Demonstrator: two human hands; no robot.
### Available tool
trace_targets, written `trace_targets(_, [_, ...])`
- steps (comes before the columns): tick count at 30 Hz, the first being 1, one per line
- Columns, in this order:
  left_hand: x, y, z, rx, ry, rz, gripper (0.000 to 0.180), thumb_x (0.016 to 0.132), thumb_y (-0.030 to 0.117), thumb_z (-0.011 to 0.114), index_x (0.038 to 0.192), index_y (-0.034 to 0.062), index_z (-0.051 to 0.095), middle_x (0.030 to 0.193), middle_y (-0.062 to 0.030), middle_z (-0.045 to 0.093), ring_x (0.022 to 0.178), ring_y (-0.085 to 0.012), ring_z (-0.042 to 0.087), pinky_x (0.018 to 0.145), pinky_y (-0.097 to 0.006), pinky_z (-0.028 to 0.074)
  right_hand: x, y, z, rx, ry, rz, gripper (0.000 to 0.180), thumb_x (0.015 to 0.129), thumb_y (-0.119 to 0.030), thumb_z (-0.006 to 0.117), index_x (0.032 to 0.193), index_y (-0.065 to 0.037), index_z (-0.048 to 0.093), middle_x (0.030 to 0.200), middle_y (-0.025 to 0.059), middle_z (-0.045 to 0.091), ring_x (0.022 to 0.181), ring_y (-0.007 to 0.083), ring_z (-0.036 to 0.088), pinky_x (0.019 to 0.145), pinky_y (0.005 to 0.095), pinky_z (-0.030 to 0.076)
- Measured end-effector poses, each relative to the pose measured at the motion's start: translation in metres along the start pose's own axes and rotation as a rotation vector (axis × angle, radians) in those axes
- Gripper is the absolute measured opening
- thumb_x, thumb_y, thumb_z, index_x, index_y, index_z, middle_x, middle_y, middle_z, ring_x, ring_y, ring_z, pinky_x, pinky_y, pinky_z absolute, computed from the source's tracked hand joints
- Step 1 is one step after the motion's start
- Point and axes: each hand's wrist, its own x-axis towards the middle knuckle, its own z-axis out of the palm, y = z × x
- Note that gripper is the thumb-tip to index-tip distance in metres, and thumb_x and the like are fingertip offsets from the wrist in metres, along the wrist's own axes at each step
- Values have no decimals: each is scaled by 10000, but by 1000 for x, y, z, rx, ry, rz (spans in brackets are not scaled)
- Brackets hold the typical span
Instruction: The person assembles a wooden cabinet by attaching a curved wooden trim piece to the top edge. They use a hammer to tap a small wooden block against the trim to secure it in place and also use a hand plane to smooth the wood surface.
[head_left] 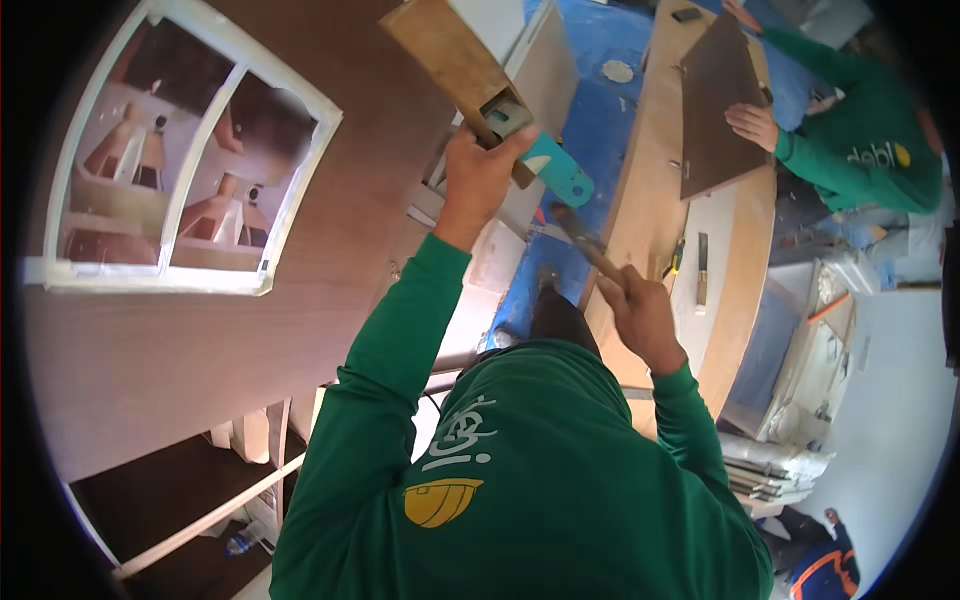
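Observation:
My left hand point(477, 170) is closed around a wooden hand plane point(440, 50), a long block raised at a tilt in front of me. A teal blade-like piece point(568, 178) with a small hole sticks out of its near end, just beyond my fingers. My right hand point(642, 312) grips the wooden handle of a hammer point(595, 255). The hammer's dark head is beside the tip of the teal piece; whether they touch I cannot tell.
At left, a large brown board point(210, 360) carries a white-framed reflective pane point(168, 150). A long workbench point(735, 245) at right holds a flat-bladed tool point(702, 270) and a yellow-black tool point(678, 255). Beyond, a co-worker in green point(860, 120) touches a brown hinged panel point(718, 110). Blue sheeting point(600, 120) covers the floor.

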Motion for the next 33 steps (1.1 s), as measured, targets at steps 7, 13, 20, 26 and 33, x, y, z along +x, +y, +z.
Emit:
trace_targets(7, [0, 24, -51, -151, -100, -81, 466, 967, 119, 828, 1362, -75, 676, 1284, -182, 782, 1126, -251, 770, 988, -396, 616, -59, 52, 22, 231, -43, 119, 531, 1137, -475, 590, 886, -7, 578, 611, 117, 518, 540, 256, 529, 553, 406, 428])
trace_targets(13, [-28, 22, -71, 510, -120, 180, 553, 891, 108, 917, 1389, 14, 695, 1321, -121, 758, 1235, -249, 721, 1108, -377, 552, -63, 59, 50, 474, -82, 331, 560, 1147, -508, 572, 904, -6, 631, 667, 37, 590, 622, 107, 528, 573, 346, 431])
trace_targets(20, [-42, 15, -83, 167, -326, 44, 682, 922, 31, 846, 1561, 100, 617, 1537, -165, 660, 1470, -295, 590, 1236, -404, 459, -57, 62, 48, 372, -128, 353, 589, 1151, -537, 551, 899, -12, 633, 671, 34, 579, 623, 114, 536, 574, 345, 437])
trace_targets(26, [-45, 13, -80, 353, -294, 187, 704, 947, 49, 829, 1603, 133, 585, 1583, -205, 621, 1521, -339, 549, 1255, -415, 446, -63, 67, 52, 395, -152, 433, 567, 1150, -520, 567, 883, -24, 628, 668, 24, 570, 624, 104, 513, 575, 343, 427])
trace_targets(33, [-42, 13, -81, 320, -295, 88, 707, 956, 48, 821, 1611, 157, 579, 1587, -220, 613, 1502, -349, 569, 1253, -411, 447, -70, 61, 59, 420, -152, 412, 544, 1140, -514, 593, 898, -29, 639, 688, 1, 569, 643, 90, 506, 581, 323, 423])
